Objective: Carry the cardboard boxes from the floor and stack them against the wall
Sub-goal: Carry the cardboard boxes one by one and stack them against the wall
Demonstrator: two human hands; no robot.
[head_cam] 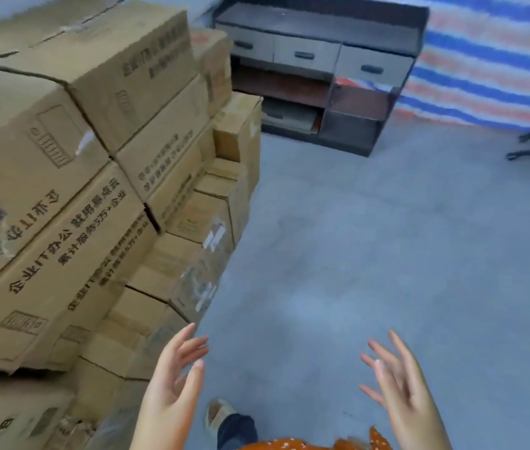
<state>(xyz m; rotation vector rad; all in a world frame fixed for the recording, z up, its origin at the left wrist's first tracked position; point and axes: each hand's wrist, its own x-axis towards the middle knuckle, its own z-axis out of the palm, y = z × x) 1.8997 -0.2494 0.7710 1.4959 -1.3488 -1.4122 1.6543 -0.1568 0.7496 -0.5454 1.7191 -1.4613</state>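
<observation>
Cardboard boxes stacked on left; both hands splayed, holding nothing, over smooth grey floor.

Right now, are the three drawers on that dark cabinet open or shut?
Shut. All three drawers sit flush in a row under the top of the cabinet, none pulled out.

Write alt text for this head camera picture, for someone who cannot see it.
Two empty, open hands, left hand and right hand, reach over a grey floor beside stacked cardboard boxes. A dark desk stands behind.
</observation>
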